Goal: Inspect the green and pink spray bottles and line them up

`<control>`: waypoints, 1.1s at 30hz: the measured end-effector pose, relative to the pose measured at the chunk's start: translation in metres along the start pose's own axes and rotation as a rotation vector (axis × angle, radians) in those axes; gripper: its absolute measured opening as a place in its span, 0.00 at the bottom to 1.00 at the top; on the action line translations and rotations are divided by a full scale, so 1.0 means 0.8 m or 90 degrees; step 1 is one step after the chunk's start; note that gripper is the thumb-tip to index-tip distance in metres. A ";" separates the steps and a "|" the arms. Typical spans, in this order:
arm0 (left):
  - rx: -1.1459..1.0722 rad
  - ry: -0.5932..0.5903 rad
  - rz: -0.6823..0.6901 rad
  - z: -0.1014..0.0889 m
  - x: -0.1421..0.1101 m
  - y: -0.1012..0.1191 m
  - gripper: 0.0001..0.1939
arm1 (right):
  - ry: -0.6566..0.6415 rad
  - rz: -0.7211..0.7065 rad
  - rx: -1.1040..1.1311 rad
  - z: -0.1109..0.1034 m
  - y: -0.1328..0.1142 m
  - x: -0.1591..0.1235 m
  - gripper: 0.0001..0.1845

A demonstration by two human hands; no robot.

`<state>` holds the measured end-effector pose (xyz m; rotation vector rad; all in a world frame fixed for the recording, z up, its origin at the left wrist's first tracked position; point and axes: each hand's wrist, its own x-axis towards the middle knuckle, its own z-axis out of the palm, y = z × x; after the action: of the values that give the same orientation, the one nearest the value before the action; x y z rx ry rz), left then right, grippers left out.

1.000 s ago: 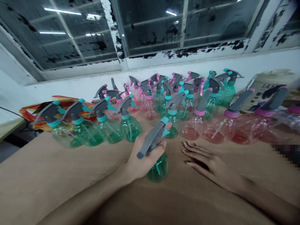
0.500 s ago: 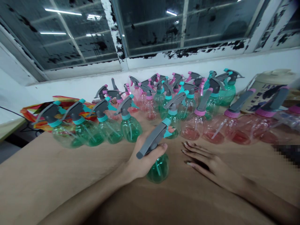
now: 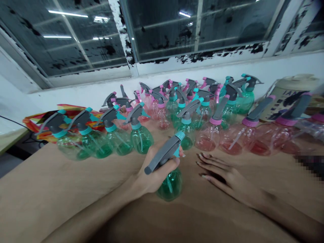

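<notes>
My left hand is wrapped round the neck of a green spray bottle with a grey head and teal nozzle. The bottle is upright, with green liquid and a dip tube showing in its clear body. Part of its neck is hidden by my fingers. My right hand lies palm down on the wooden table with its fingers spread, holding nothing. Just beyond my hands stand another green spray bottle and a pink spray bottle.
Several green bottles line the left, before a colourful bag. Pink bottles run to the right. More sprayers crowd the back by the wall. A pale printed container stands at the far right, under the window side.
The spray bottle in my left hand has shifted slightly down and to the left, and my fingers have curled in closer at its trigger. My right hand has stayed in place.
</notes>
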<state>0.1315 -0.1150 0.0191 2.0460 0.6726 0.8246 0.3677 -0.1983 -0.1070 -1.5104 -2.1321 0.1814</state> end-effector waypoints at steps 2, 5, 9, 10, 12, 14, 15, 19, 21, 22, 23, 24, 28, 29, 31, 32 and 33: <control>0.025 0.004 -0.009 0.001 0.000 0.000 0.07 | -0.005 0.000 -0.006 0.000 -0.001 0.000 0.24; 0.064 0.027 -0.007 0.004 0.000 -0.001 0.07 | -0.008 0.001 -0.018 0.000 -0.003 0.000 0.24; 0.091 0.053 -0.002 0.008 -0.002 -0.003 0.03 | 0.033 0.004 0.006 -0.002 -0.010 0.000 0.24; 0.095 0.054 -0.001 0.009 -0.002 -0.004 0.04 | 0.042 0.007 0.019 -0.004 -0.014 0.000 0.24; 0.099 0.057 0.005 0.010 -0.002 -0.004 0.04 | 0.055 0.020 0.046 -0.006 -0.024 0.000 0.23; 0.108 0.066 0.010 0.011 -0.003 -0.005 0.05 | 0.057 0.036 0.069 -0.009 -0.039 0.001 0.22; 0.113 0.072 0.013 0.011 -0.003 -0.005 0.05 | 0.061 0.043 0.077 -0.010 -0.049 0.002 0.22; 0.113 0.071 0.024 0.013 -0.004 -0.005 0.07 | 0.103 0.061 0.079 -0.013 -0.090 0.017 0.26; 0.109 0.062 0.021 0.013 -0.005 -0.005 0.10 | 0.129 0.068 0.060 -0.012 -0.109 0.028 0.30; 0.111 0.061 0.018 0.013 -0.005 -0.006 0.12 | 0.142 0.071 0.048 -0.011 -0.117 0.033 0.32; 0.115 0.060 0.014 0.013 -0.006 -0.007 0.14 | 0.153 0.074 0.037 -0.009 -0.125 0.039 0.33; 0.122 0.059 0.010 0.013 -0.007 -0.008 0.16 | 0.163 0.078 0.027 -0.006 -0.132 0.044 0.35; 0.139 0.020 -0.005 0.006 -0.013 -0.015 0.21 | 0.179 0.093 0.011 0.003 -0.152 0.058 0.35; 0.138 0.007 -0.003 0.002 -0.016 -0.018 0.23 | 0.178 0.095 0.008 0.004 -0.155 0.060 0.34; 0.128 -0.005 0.009 -0.006 -0.025 -0.024 0.25 | 0.170 0.100 0.003 0.005 -0.158 0.063 0.32; 0.119 -0.003 0.016 -0.011 -0.031 -0.028 0.25 | 0.167 0.099 -0.001 0.005 -0.158 0.064 0.32; 0.110 0.007 0.020 -0.016 -0.038 -0.033 0.26 | 0.168 0.094 -0.008 0.004 -0.157 0.065 0.32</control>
<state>0.0983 -0.1158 -0.0068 2.2136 0.7407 0.8208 0.2478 -0.1965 -0.0434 -1.6028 -1.8217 0.0181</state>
